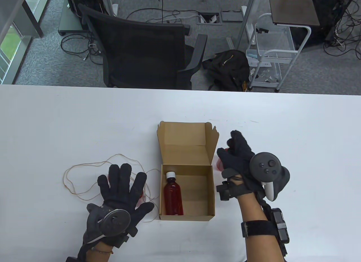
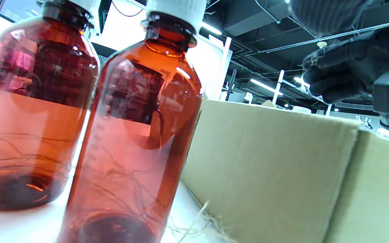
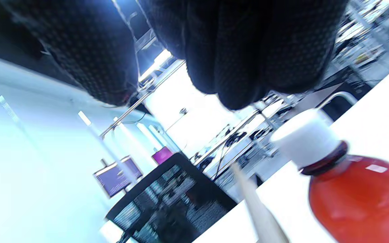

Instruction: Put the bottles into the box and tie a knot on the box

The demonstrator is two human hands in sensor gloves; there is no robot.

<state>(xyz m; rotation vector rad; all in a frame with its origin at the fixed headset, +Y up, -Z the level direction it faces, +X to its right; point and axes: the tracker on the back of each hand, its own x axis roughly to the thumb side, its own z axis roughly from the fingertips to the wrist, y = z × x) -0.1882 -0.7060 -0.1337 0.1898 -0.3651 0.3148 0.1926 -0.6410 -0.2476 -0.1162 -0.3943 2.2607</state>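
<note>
Right, we see a small brown cardboard box (image 1: 209, 188) at lower centre of the table view, lid flap up, matte and square-cornered, on a smooth white table (image 1: 56, 126). One amber plastic bottle (image 1: 173, 194) with a white ribbed cap lies flat along the box's left wall. Our left hand (image 1: 121, 194), in a knitted black glove, sits lower left with fingers spread flat, gripping nothing, over two more upright amber bottles (image 2: 130, 135) just left of the box; they are glossy, round-shouldered. A thin tan string (image 1: 84, 171) loops loosely on the table under and left of that hand. Our right hand (image 1: 239, 157), right of the box, has fingers curled near another red-amber bottle (image 3: 360, 199); we cannot tell if it actually grips it.
</note>
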